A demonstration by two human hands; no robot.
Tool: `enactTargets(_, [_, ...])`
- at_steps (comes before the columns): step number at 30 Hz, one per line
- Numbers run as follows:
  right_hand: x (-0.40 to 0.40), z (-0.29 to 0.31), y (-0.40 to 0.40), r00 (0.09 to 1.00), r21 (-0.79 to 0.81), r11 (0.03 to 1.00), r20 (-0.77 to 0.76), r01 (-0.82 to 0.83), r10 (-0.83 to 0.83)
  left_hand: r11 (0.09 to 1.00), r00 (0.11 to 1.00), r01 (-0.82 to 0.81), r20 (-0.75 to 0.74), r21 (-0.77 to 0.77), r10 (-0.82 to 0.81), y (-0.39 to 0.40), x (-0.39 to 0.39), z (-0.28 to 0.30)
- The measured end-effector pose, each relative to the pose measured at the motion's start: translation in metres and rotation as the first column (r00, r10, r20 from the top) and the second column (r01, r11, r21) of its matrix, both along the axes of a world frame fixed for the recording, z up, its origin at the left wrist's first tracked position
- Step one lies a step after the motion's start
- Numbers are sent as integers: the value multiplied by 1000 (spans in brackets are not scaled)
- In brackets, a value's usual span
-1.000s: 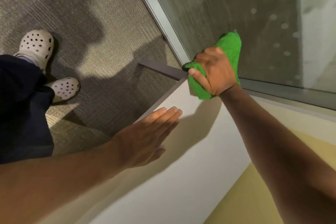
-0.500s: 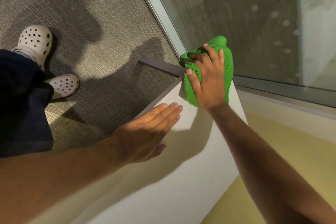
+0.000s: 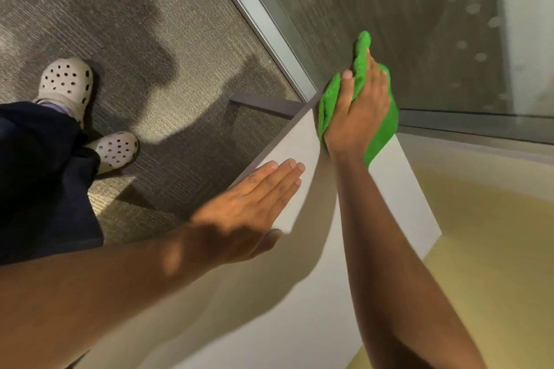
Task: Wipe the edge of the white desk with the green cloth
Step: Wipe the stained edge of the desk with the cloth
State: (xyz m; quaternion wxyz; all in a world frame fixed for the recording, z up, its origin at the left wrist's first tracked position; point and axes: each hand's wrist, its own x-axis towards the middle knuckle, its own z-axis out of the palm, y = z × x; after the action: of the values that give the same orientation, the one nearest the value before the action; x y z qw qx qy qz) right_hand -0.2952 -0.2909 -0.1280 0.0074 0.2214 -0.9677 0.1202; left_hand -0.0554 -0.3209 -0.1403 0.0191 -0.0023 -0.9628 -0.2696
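Observation:
The white desk [image 3: 398, 198] runs from the lower left to a far end beside a glass wall. My right hand [image 3: 358, 111] presses the green cloth [image 3: 385, 126] flat onto the desk's far end, fingers spread over it; a tip of cloth sticks up past my fingers. My left hand [image 3: 251, 204] lies flat and open on the desk near its left edge, palm down, holding nothing.
A glass wall [image 3: 389, 9] with a metal frame [image 3: 269, 39] stands right behind the desk's far end. Grey carpet [image 3: 150, 39] lies to the left, with my feet in pale perforated clogs [image 3: 67, 82]. A yellow-beige surface [image 3: 479, 249] lies to the desk's right.
My right hand turned from gripping the cloth over the desk's far left corner to pressing it flat on the far end, sliding slightly right. My left hand stayed in place.

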Motion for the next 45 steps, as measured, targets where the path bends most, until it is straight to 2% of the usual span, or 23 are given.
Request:
enactTargets(2, [25, -4, 15, 993, 70, 995, 92, -77, 70, 1000, 1000, 13, 9, -15, -13, -5, 2, -4])
enactTargets(4, [38, -5, 41, 994, 62, 997, 94, -55, 49, 994, 997, 78, 5, -75, -78, -7, -7, -9])
enactTargets(7, [45, -6, 55, 994, 123, 992, 109, -32, 19, 997, 998, 66, 19, -50, -65, -7, -1, -9])
enactTargets(11, [4, -1, 27, 970, 168, 959, 49, 228, -240, 998, 997, 67, 35, -2, -67, -1, 4, -4])
enactTargets(14, [-27, 10, 0, 880, 188, 885, 141, 426, -453, 998, 998, 53, 35, 29, -54, 5, 4, -1])
enactTargets(17, [-38, 16, -35, 836, 203, 850, 177, 486, -520, 999, 998, 53, 33, 1, -52, 2, 1, -4])
enactTargets(22, [-1, -1, -52, 970, 130, 964, 33, 233, -239, 988, 996, 81, 41, -130, -76, 3, 1, -2])
enactTargets(27, [44, -2, -28, 985, 149, 982, 116, 111, -129, 990, 992, 91, 91, -104, -82, 0, -1, 3])
enactTargets(30, [54, -5, -23, 988, 148, 985, 112, 89, -106, 989, 990, 103, 110, -103, -92, -1, -1, 2])
enactTargets(34, [11, -5, -39, 987, 196, 972, 64, 131, -145, 993, 994, 80, 87, -90, -72, 1, -1, 0])
enactTargets(39, [-27, -1, -47, 970, 94, 973, 107, 210, -220, 980, 992, 112, 81, -163, -100, 0, 2, 1])
enactTargets(42, [15, 0, -35, 998, 77, 997, 53, 27, -31, 988, 992, 92, 91, -123, -81, 0, -1, 3])
enactTargets(45, [60, -2, -12, 978, 135, 972, 99, -194, 182, 988, 992, 98, 95, -122, -87, 1, -1, 3])
